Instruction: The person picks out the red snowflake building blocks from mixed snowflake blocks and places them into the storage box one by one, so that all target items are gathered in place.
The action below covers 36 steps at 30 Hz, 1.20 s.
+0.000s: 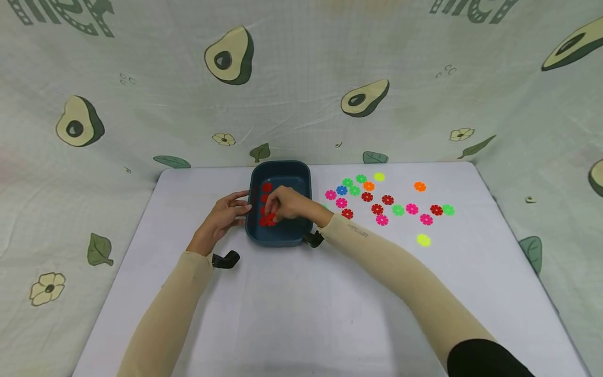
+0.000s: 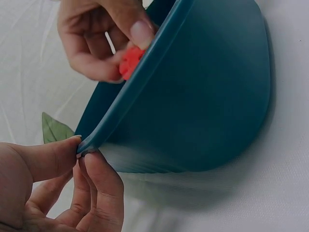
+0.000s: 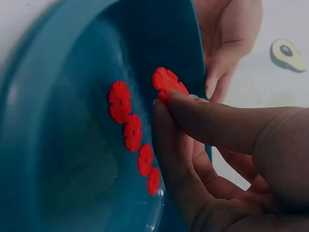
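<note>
A dark teal plastic basin [image 1: 294, 230] stands on the table in the head view. My left hand [image 1: 221, 215] pinches its left rim between thumb and fingertips, as the left wrist view shows. Inside the basin, my right hand [image 1: 288, 203] pinches a red flower-shaped disc [image 3: 169, 81] between thumb and index finger. Several more red flower-shaped discs [image 3: 119, 102] lie in a row along the basin's left side, below the held one. In the left wrist view the rim partly hides the right hand's fingertips.
To the right of the basin, several loose flower-shaped discs lie spread on the white table [image 1: 292, 314], among them a pink disc [image 1: 382, 220], a blue disc [image 1: 341, 190], a green disc [image 1: 398, 210] and a yellow disc [image 1: 423, 240]. Behind hangs an avocado-print cloth [image 1: 292, 63].
</note>
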Available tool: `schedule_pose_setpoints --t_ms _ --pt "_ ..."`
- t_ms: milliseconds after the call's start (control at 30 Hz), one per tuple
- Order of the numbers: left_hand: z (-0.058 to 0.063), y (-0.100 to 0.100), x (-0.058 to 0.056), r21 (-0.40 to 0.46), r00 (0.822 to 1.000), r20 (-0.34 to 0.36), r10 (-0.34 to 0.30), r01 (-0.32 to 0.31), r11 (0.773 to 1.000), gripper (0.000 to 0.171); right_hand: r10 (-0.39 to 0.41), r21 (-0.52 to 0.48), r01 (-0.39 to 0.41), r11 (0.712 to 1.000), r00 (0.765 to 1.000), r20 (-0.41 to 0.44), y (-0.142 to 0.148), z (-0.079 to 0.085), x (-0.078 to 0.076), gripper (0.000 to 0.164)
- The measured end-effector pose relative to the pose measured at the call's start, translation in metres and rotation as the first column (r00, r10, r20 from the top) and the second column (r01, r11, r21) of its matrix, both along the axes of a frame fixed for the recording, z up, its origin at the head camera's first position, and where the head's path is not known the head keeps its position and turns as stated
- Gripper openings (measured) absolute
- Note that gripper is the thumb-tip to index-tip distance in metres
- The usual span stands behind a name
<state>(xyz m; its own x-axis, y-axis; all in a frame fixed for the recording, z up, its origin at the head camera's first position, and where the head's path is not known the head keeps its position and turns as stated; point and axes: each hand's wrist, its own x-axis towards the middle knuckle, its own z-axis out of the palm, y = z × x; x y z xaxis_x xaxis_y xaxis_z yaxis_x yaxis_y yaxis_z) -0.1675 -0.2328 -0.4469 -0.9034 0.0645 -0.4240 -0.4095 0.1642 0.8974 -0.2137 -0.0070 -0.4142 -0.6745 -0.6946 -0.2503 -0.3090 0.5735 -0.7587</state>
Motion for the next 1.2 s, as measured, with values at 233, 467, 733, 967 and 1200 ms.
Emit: schedule_pose_setpoints --t_ms 233,467,733,967,1200 --pt "-0.001 0.000 -0.002 0.003 1.000 0.010 0.006 -0.006 1.000 0.060 0.040 0.056 -0.041 0.998 0.999 0.019 -0.008 -0.005 -0.006 0.021" --pt "-0.001 -0.001 -0.003 0.005 1.000 0.017 0.011 -0.011 1.000 0.060 0.095 0.074 -0.098 0.992 0.995 0.043 -0.015 -0.004 -0.011 0.023" --pt "0.000 0.000 -0.001 0.010 1.000 0.010 0.011 -0.011 1.000 0.061 0.168 0.111 -0.180 0.977 0.980 0.109 -0.021 -0.008 -0.020 0.022" --pt "0.000 0.000 0.000 0.015 1.000 0.006 0.017 -0.017 1.000 0.059 0.239 0.103 -0.257 0.961 0.957 0.163 -0.026 -0.013 -0.029 0.024" --pt "0.001 0.001 0.001 0.026 1.000 -0.007 0.012 -0.012 1.000 0.059 0.299 0.090 -0.327 0.941 0.925 0.233 -0.031 -0.016 -0.032 0.024"
